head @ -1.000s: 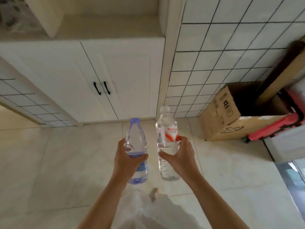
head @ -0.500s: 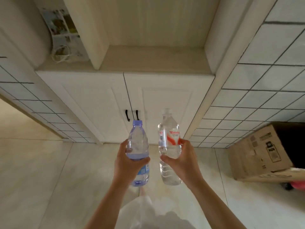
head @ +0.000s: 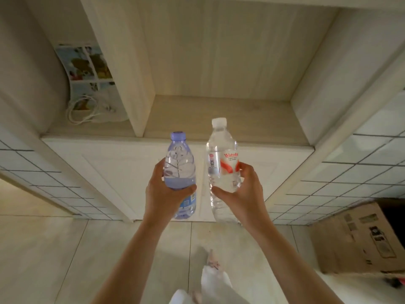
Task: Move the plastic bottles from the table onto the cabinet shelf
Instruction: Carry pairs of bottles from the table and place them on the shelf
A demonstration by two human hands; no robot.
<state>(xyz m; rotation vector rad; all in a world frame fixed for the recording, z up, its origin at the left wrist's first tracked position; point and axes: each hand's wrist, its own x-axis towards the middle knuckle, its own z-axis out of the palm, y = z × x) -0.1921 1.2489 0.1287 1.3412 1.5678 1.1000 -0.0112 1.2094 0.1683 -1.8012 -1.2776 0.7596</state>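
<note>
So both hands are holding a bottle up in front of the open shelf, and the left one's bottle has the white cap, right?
Not quite. The head view shows the left hand gripping the blue-capped bottle; the white-capped bottle with the red label is in the right hand. The rest holds: both bottles are held upright in front of the open shelf, neither set down yet.

Both your forearms are bare and rise from the lower edge of the frame toward its centre; your left hand (head: 163,195) sits left of centre, fingers and thumb curled round the blue-capped bottle (head: 180,170); your right hand (head: 243,194) sits right of centre at like height, gripping the white-capped bottle (head: 222,160); both wrists are near straight; the hands are apart, not touching.
</note>
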